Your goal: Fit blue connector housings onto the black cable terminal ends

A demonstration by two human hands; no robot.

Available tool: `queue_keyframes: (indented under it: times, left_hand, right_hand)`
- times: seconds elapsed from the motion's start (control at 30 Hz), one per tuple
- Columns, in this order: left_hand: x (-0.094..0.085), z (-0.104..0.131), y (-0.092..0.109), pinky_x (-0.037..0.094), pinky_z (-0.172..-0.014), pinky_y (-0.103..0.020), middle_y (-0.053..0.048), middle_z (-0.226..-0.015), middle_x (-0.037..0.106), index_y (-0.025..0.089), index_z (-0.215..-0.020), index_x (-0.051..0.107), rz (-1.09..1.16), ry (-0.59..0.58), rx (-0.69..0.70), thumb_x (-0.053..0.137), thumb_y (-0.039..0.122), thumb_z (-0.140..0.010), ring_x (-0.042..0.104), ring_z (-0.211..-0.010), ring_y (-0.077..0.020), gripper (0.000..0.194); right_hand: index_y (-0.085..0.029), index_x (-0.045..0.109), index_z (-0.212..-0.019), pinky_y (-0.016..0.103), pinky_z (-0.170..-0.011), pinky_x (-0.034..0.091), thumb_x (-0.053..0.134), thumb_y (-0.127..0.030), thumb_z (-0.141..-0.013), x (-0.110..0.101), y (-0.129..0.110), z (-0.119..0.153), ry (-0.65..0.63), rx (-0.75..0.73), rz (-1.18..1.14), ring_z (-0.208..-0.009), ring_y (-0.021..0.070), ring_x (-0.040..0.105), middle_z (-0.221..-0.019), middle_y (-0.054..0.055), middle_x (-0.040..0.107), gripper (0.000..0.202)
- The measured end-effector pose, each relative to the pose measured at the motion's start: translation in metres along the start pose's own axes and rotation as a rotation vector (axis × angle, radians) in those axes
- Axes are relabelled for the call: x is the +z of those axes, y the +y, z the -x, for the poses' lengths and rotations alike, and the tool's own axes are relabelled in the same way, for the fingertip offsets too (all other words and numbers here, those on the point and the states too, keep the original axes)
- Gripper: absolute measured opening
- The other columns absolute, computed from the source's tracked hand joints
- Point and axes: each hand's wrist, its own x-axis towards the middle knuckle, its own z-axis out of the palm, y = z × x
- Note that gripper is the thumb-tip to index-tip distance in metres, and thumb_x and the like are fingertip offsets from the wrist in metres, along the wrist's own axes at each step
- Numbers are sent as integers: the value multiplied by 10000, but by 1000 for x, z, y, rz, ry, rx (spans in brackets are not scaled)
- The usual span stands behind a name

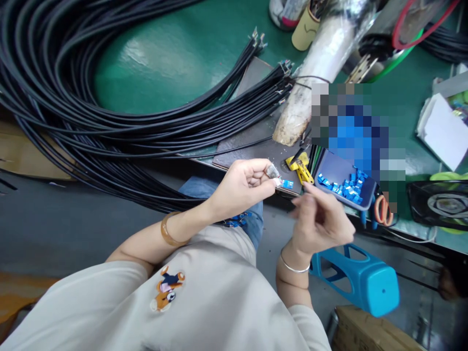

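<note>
My left hand (252, 183) is closed in a pinch on a small blue connector (287, 184), which sticks out past the thumb and index finger. Something whitish wraps or covers the fingertips there. Just to the right hangs my right hand (321, 219), slightly blurred, with the index finger stretched towards the connector and the other fingers loosely bent; nothing shows between them. Beyond the hands lies a yellow tool (302, 168) at the table's edge. A shallow tray (327, 165) beside it holds many loose blue connectors (349, 190). More blue connectors (237, 220) on cable ends lie at my lap.
A thick bundle of black cables (164, 122) sweeps across the green table (146, 63), stripped ends to the right. A wrapped white roll (314, 83) rests behind the tray. Orange-handled scissors (383, 209) lie right of it. Below stands a blue stool (380, 287) near a cardboard box (373, 331).
</note>
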Motion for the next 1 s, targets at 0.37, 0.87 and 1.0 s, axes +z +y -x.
queue_keyframes:
  times: [0.37, 0.87, 1.0]
  left_hand:
    - [3, -5, -5, 218, -452, -200, 59, -550, 337, 149, -643, 498, -188, 63, 93, 593, 188, -803, 284, -503, -42, 191]
    - [4, -22, -4, 184, -452, -196, 63, -562, 296, 163, -623, 435, -201, 70, 79, 563, 111, -749, 239, -517, -38, 187]
    - [4, -23, -4, 189, -454, -194, 61, -563, 294, 164, -619, 426, -198, 77, 99, 551, 102, -757, 237, -518, -37, 196]
  right_hand:
    - [-198, 670, -937, 282, -677, 638, 720, -77, -812, 11, -3, 4, 18, 83, -24, -791, 177, 773, -960, 22, 787, 181]
    - [-200, 622, -912, 307, -744, 647, 695, -90, -825, 18, 9, -1, -86, 35, -25, -910, 187, 767, -1063, 52, 773, 158]
    - [-204, 609, -911, 319, -759, 654, 681, -117, -847, 18, 12, -1, -101, 39, -26, -917, 187, 767, -1078, 50, 768, 130]
